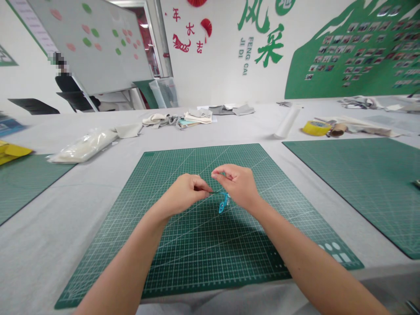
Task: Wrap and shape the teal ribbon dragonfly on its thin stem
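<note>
My left hand [186, 192] is closed in a pinch on the end of a thin dark strand [215, 192]. That strand runs right toward a small bright blue looped piece [223, 203], which hangs just below my right hand and looks like a little ornament; its exact kind is unclear. My right hand [238, 183] is raised slightly higher, thumb and forefinger pressed together. Whatever lies between those fingertips is too small to make out. Both hands are over a green gridded cutting mat [183, 245], and their shadow falls on it.
More cutting mats lie at right [354, 175] and left [33, 183]. Beyond are a clear plastic bag [87, 146], cloth pieces [197, 117], a white roll [288, 122] and yellow tape [316, 127]. A person [68, 83] sits at the back left.
</note>
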`<state>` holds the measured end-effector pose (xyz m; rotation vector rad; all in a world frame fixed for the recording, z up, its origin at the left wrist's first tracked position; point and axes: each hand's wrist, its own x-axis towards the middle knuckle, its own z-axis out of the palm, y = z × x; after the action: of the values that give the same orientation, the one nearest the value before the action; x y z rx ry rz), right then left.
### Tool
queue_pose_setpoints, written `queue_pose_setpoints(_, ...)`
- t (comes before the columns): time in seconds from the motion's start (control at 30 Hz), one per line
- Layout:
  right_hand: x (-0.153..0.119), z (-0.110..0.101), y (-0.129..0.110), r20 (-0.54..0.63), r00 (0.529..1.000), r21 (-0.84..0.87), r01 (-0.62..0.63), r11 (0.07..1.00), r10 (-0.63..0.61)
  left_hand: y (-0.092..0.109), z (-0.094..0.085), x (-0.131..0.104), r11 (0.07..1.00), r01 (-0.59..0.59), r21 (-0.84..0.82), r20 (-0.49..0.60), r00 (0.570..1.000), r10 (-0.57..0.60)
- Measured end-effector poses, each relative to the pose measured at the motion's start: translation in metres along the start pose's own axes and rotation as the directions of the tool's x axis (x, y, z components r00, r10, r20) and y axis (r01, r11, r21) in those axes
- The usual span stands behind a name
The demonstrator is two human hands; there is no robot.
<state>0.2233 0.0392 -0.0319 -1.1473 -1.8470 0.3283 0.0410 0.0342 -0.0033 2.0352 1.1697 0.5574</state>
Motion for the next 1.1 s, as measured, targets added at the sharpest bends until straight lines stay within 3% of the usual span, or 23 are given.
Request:
queue_pose_setpoints(0.17,0.006,-0.003,0.005,0.102,0.984,0.096,-0.156,0.983,0.146,-0.001,-0.004,-0.002,1.000,-0.020,-0.008,0.038,0.999,0.020)
queue_pose_setpoints(0.27,0.011,-0.003,0.013,0.192,0.947,0.235,-0.298,0.925,0.257,0.001,-0.009,-0.003,0.996,0.004,-0.087,0.063,0.998,0.002)
queue_pose_setpoints(0.43,0.011,0.003,0.022,0.431,0.822,0.503,-0.561,0.658,0.372,0.002,-0.013,-0.005,0.954,0.031,-0.297,0.050,0.999,-0.017)
queue_pose_setpoints(0.53,0.009,0.009,0.021,0.502,0.765,0.532,-0.641,0.553,0.404,0.001,-0.012,-0.004,0.919,0.049,-0.391,-0.029,0.997,-0.065)
queue_pose_setpoints(0.77,0.007,0.014,0.019,0.538,0.708,0.541,-0.706,0.456,0.458,-0.008,-0.009,0.003,0.828,0.103,-0.551,-0.188,0.952,-0.244)
queue_pose_setpoints(1.1,0.005,0.013,0.004,0.475,0.734,0.613,-0.672,0.415,0.486,-0.019,-0.010,0.009,0.732,0.082,-0.676,-0.288,0.885,-0.366)
